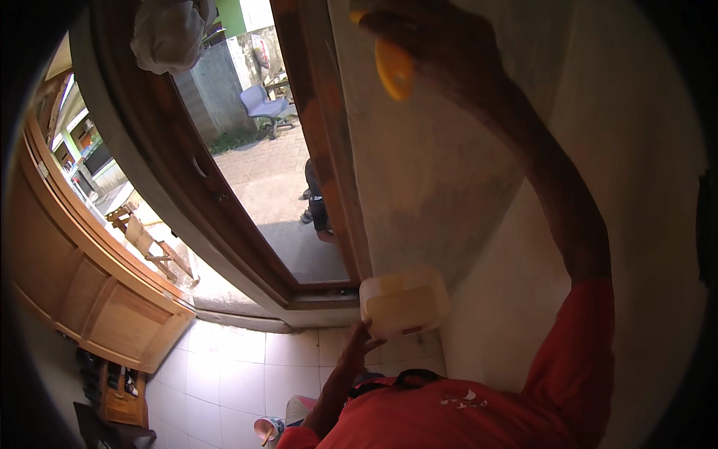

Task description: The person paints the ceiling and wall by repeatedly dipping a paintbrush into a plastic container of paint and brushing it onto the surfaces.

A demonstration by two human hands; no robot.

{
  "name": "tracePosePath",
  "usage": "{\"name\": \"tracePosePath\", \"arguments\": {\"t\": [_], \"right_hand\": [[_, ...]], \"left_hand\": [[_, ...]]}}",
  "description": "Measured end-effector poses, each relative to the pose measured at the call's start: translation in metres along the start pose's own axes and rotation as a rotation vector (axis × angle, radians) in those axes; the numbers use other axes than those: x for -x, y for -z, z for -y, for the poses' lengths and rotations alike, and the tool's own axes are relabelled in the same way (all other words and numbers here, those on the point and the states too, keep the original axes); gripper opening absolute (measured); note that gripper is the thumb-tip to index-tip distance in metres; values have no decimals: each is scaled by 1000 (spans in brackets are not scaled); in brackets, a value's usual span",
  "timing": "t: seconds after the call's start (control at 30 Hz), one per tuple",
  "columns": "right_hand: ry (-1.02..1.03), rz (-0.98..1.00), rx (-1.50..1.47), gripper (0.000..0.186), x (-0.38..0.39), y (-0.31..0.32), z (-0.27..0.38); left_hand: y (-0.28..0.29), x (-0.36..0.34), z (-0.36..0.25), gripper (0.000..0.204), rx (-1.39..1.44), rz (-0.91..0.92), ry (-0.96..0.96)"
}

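My right hand [441, 52] is raised high against the grey, patchy wall [404, 150]. Its fingers are closed around a yellow thing [394, 71] with a rounded lower end. The hand covers much of it, so its kind is hard to tell. Lower down, my left hand [361, 344] grips the near left edge of a translucent plastic tub [407, 310]. The tub is tilted, and a pale yellowish content or tint shows inside it. It is held near the wall, below the corner of the window frame.
To the left stands a brown wooden window frame [314, 112] with a white bag [170, 34] hanging at its top. Beyond it lies an open wooden door [90, 277]. A can [268, 429] sits on the tiled floor, near a small wooden shoe rack [123, 396].
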State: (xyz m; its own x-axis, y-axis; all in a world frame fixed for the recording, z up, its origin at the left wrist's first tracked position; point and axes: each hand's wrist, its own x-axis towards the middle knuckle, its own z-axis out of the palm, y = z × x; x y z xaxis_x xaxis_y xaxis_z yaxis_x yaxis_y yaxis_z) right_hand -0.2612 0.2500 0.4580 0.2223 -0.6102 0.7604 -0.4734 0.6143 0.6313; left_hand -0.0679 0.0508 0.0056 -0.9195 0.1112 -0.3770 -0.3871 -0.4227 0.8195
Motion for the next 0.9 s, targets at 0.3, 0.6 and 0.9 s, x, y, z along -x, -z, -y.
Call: {"name": "tracePosePath", "arguments": {"t": [0.3,0.6,0.9], "right_hand": [[40,512,-366,28,74,-10,106],[25,-71,138,28,-73,-16,-30],[105,485,-373,21,175,-32,179]], "left_hand": [[5,12,-3,74,1,15,-40],[-12,23,-13,74,-20,31,-23],[-9,35,-15,76,-43,0,-23]]}}
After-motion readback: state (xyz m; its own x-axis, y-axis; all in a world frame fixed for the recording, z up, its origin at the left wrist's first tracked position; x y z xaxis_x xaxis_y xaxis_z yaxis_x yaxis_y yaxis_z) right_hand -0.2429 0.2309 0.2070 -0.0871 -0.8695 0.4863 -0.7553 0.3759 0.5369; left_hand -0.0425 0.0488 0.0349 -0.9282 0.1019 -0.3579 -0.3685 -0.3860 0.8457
